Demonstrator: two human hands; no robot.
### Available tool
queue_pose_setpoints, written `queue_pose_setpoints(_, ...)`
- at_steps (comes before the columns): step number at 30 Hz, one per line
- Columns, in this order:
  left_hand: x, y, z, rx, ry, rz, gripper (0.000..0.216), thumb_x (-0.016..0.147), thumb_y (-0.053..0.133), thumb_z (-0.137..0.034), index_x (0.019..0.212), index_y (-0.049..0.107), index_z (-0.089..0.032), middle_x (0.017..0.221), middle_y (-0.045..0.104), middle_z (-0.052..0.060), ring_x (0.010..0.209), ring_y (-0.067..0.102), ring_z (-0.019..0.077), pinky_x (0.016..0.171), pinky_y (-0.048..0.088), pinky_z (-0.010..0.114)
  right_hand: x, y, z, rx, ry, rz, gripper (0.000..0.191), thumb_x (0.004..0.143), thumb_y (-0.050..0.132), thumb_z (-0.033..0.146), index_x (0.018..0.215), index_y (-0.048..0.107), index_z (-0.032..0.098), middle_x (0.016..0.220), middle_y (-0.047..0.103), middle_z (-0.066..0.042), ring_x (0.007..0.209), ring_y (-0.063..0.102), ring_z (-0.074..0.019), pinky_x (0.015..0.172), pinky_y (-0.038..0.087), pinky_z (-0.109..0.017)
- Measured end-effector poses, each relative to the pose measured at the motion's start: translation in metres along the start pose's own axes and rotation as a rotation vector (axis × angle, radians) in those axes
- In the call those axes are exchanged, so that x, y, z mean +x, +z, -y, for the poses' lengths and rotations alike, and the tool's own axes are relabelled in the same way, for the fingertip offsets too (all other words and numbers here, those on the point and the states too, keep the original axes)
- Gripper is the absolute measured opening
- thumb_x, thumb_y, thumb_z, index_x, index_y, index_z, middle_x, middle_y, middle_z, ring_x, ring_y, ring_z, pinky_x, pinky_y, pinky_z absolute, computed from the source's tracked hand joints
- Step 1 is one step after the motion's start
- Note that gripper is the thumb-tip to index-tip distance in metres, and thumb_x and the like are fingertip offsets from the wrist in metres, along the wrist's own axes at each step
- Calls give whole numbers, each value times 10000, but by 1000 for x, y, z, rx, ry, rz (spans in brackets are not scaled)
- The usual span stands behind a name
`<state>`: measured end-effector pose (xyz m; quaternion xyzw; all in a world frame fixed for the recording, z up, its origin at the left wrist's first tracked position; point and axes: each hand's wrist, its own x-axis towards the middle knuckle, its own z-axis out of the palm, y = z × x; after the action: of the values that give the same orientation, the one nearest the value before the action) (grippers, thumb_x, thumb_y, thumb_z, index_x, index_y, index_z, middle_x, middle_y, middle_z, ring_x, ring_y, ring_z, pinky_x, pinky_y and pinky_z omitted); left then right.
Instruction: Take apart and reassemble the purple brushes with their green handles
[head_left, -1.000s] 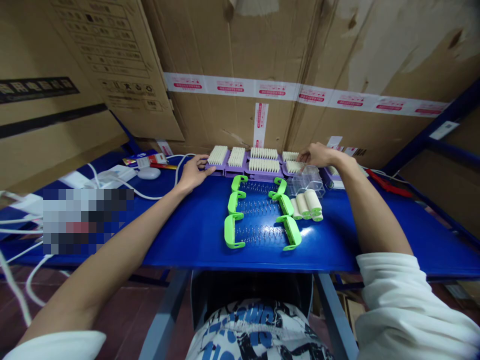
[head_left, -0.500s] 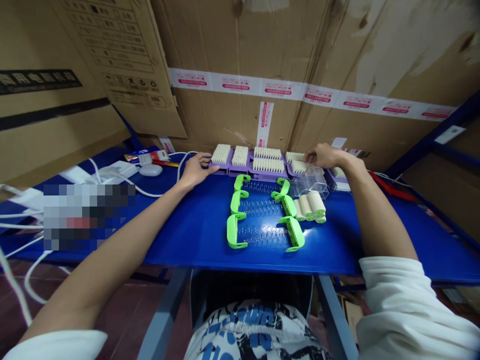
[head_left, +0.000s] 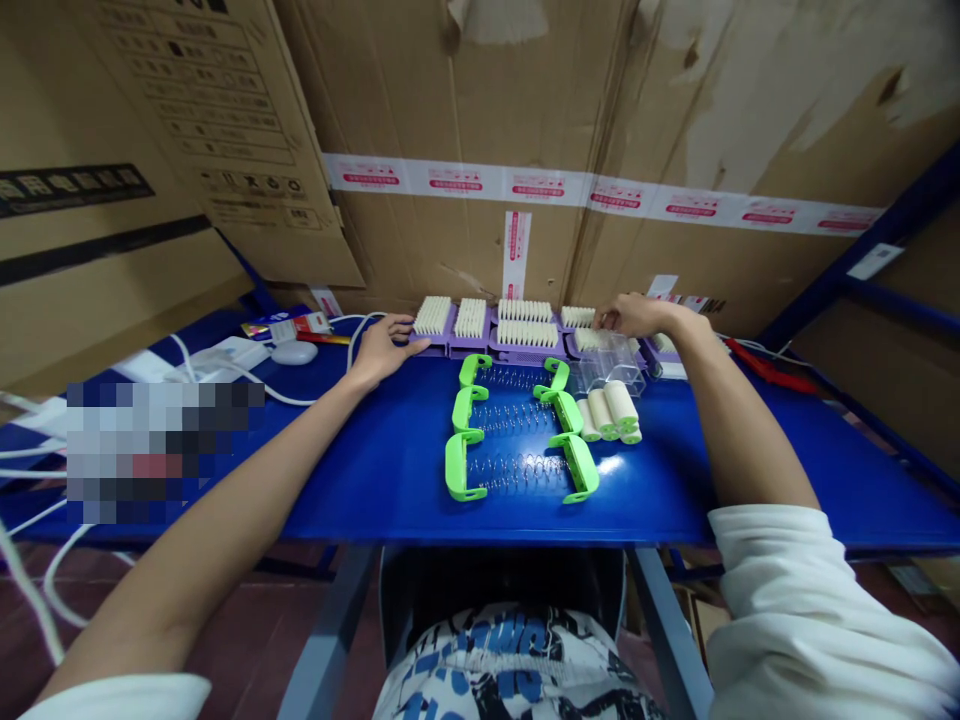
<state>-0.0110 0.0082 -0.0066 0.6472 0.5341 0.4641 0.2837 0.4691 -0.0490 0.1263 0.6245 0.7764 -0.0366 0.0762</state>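
Note:
A row of purple blocks with cream bristles stands along the back of the blue table. My left hand rests at the row's left end, thumb and fingers apart, touching the side of the leftmost block. At the right part of the row, my right hand has its bent fingers down on a bristle block; the fingertips are partly hidden. Just in front of that hand lies a clear plastic tray. Bright green end pieces joined by metal springs lie in the middle.
Cream rollers with green ends are piled right of the springs. Leftward lie a white mouse, a power strip and white cables. A red tool lies far right. Cardboard walls the back.
The whole view has shifted slightly, so table and hands appear a little further left. Both hands stay at the bristle row; the right fingers remain on the right-hand blocks.

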Motion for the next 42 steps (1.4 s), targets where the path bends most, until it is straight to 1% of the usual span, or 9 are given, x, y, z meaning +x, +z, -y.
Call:
queue_pose_setpoints(8,-1,1,1,8,5,-9,632,709,1048,-323,1252,748,-201,1256,859,162,1173,824,337,1146,662,524,7,4,8,35,-38,-41,412,827,851,193,1226,908,278,1167,919,-67,1141,865,-302,999,646,-318)
queue_pose_setpoints(11,-1,1,1,12,6,-6,626,710,1048,-326,1245,749,-196,1260,862,167,1169,825,339,1145,662,525,6,5,6,51,-35,-47,411,819,856,185,1219,908,263,1174,917,-80,1135,867,-308,1000,646,-324)
queue_pose_setpoints(14,-2,1,0,10,7,-1,645,697,1064,-348,1234,745,-184,1269,858,180,1199,823,347,1157,655,521,5,6,3,70,-30,-46,464,789,836,142,1236,899,247,1176,916,-88,1121,868,-309,976,651,-325)
queue_pose_setpoints(19,0,3,1,1,13,8,706,673,1085,-402,1238,728,-172,1280,851,183,1251,816,351,1187,638,522,2,5,-5,114,-31,-37,518,727,782,87,1211,890,235,1118,917,-67,1081,872,-302,945,662,-321)
queue_pose_setpoints(22,2,3,2,0,21,12,690,677,1081,-394,1228,727,-176,1270,854,169,1246,819,337,1184,639,503,0,5,-11,145,-23,-39,487,708,764,85,1166,870,211,1083,913,-66,1048,868,-286,919,672,-313)
queue_pose_setpoints(28,3,5,6,32,28,-1,587,764,1012,-311,1269,747,-171,1292,848,171,1185,824,321,1132,651,495,-2,5,-15,195,-6,-69,352,749,853,202,1098,817,190,1065,898,-107,1031,854,-293,938,686,-348)
queue_pose_setpoints(31,3,6,7,49,35,-10,577,777,1001,-303,1282,752,-174,1275,848,160,1160,821,310,1119,650,487,0,5,-15,193,-8,-63,323,751,835,163,1071,813,193,1088,894,-109,1038,849,-289,948,677,-351)
queue_pose_setpoints(36,2,6,7,62,45,-11,567,774,1004,-311,1270,754,-192,1241,850,136,1148,818,298,1107,654,470,3,6,-15,165,-12,-35,419,699,753,72,1084,839,215,1073,897,-80,1019,848,-298,916,662,-372)
queue_pose_setpoints(42,1,6,4,73,37,-20,572,765,1002,-305,1268,758,-181,1243,846,141,1104,815,291,1059,661,461,5,7,-12,144,-35,-56,486,703,726,73,1142,854,237,1130,902,-77,1051,846,-305,938,657,-396)
